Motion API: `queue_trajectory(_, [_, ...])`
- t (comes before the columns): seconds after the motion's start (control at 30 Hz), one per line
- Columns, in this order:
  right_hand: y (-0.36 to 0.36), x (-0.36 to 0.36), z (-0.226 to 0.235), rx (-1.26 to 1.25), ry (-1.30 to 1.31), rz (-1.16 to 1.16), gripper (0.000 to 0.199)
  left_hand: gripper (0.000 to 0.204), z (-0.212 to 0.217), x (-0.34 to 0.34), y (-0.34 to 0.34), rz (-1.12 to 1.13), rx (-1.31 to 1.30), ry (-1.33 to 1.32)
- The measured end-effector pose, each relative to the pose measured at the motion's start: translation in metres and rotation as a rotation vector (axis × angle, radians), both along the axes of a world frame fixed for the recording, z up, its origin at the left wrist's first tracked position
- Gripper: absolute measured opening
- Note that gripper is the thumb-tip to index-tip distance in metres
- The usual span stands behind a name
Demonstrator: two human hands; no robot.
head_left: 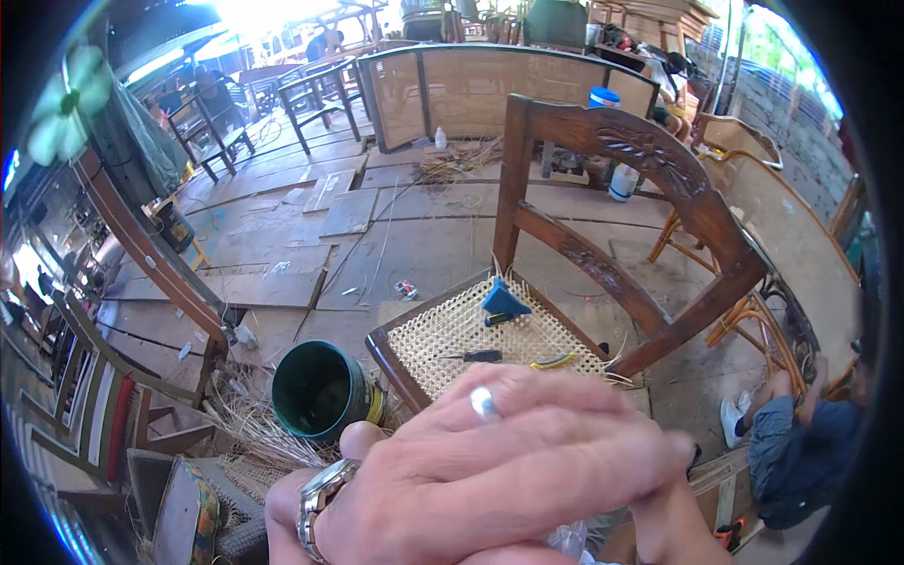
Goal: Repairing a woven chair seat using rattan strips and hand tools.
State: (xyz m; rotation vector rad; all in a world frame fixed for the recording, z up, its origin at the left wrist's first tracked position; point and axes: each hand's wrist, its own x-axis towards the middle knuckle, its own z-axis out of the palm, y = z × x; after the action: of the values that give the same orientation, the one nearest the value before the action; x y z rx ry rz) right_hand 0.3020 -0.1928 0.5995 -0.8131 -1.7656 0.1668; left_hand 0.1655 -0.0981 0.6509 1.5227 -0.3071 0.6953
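My left hand (pixel 471 461), with a ring and a metal-band wristwatch (pixel 323 504), stretches across the lower middle. Its fingers reach rightward over my right hand (pixel 667 518), which is mostly hidden underneath. Motion blurs the left fingers; no held object shows in them. Just beyond the hands stands a carved dark wooden chair (pixel 692 221) with a woven cane seat (pixel 438 330). On that seat lie a dark-handled screwdriver (pixel 482 356), a blue tool (pixel 505 299) and a yellow-and-dark curved tool (pixel 553 362). Loose cane ends stick up at the seat's edges.
Left of the seat stands a dark green bucket (pixel 320 391) beside loose cane strands (pixel 254 414). A person (pixel 800 452) sits at the right. Farther off are a long cane-panelled bench (pixel 490 94), a white bottle (pixel 622 182) and a wooden post (pixel 155 254).
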Motion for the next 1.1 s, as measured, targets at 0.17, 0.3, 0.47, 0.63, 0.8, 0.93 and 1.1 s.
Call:
queue_trajectory(0.17, [0.003, 0.007, 0.027, 0.158, -0.131, -0.144, 0.052, 0.042, -0.024, -0.001, -0.006, 0.186, -0.049, -0.146])
queue_trajectory(0.3, [-0.002, 0.012, 0.048, 0.235, -0.147, -0.261, 0.05, 0.04, -0.091, -0.01, 0.028, 0.529, 0.0, 0.012])
queue_trajectory(0.47, [-0.01, 0.019, 0.069, 0.305, -0.2, -0.38, 0.054, 0.034, -0.239, -0.042, 0.079, 0.73, -0.108, 0.575])
queue_trajectory(0.63, [-0.017, 0.022, 0.079, 0.298, -0.243, -0.398, 0.055, 0.044, -0.352, -0.106, 0.078, 1.093, 0.414, 0.802])
queue_trajectory(0.8, [-0.019, 0.022, 0.083, 0.304, -0.262, -0.4, 0.056, 0.05, -0.388, -0.122, 0.083, 1.279, 0.749, 0.884])
queue_trajectory(0.93, [-0.021, 0.022, 0.085, 0.305, -0.275, -0.413, 0.055, 0.056, -0.394, -0.106, 0.098, 1.214, 0.758, 1.031])
queue_trajectory(1.1, [-0.021, 0.022, 0.091, 0.316, -0.322, -0.42, 0.053, 0.056, -0.4, -0.096, 0.109, 1.235, 0.609, 1.253])
